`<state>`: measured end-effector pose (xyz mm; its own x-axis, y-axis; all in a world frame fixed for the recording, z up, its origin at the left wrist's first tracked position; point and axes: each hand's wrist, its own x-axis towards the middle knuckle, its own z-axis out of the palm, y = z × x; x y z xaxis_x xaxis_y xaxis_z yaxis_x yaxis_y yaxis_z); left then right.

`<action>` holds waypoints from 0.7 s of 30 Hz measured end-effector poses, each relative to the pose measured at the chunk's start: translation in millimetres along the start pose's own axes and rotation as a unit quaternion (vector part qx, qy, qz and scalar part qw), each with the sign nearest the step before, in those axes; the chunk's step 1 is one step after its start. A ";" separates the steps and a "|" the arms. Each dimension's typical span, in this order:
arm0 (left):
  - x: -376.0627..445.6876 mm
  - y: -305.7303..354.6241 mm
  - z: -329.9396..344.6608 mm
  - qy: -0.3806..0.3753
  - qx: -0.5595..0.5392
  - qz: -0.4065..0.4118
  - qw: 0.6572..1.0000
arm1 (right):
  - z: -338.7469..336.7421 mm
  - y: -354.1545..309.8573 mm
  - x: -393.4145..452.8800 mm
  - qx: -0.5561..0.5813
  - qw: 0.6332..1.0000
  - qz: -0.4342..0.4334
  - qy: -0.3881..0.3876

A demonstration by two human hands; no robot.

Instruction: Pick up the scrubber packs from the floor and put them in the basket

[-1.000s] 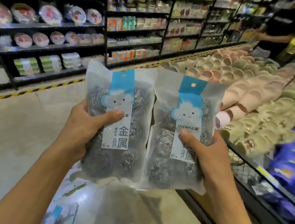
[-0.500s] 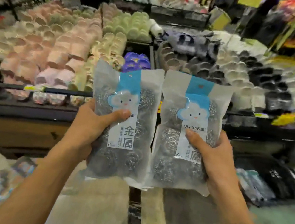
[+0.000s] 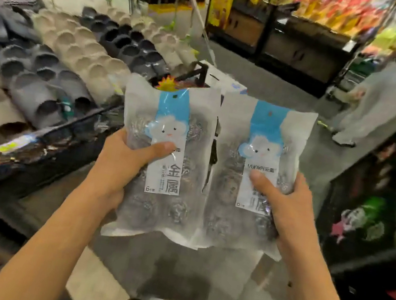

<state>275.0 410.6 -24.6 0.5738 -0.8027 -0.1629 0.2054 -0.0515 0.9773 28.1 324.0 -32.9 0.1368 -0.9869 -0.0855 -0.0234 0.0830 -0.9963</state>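
While slippers (image 3: 76,54) fill the upper left, the left hand (image 3: 120,162) grips one scrubber pack (image 3: 166,144) and the right hand (image 3: 284,207) grips another scrubber pack (image 3: 258,144), edges touching at centre frame.

Grey shop floor (image 3: 269,83), slipper display (image 3: 76,54), shelving (image 3: 302,49)

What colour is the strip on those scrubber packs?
Blue at the top, white lower down, on both scrubber packs; seen in the head view.

Two clear scrubber packs with blue cloud labels stood upright side by side, the left pack (image 3: 163,159) pinched in the left hand (image 3: 120,162), the right pack (image 3: 253,175) in the right hand (image 3: 284,210).
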 end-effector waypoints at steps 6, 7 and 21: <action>93.6 -19.0 98.6 -0.077 -0.017 -0.042 0.996 | -54.2 8.4 84.9 -0.020 0.996 0.008 0.090; 111.4 -21.6 112.1 -0.085 -0.021 -0.046 0.995 | -59.3 8.5 103.7 -0.026 0.995 0.010 0.096; 349.3 -33.5 238.2 -0.045 -0.025 -0.065 0.997 | -68.7 -16.3 384.3 -0.067 0.995 0.051 0.049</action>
<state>279.6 -9.6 -82.0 0.4669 -0.8409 -0.2737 0.3150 -0.1310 0.9400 13.0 -66.2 -48.7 0.0288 -0.9836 -0.1781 -0.1658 0.1710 -0.9712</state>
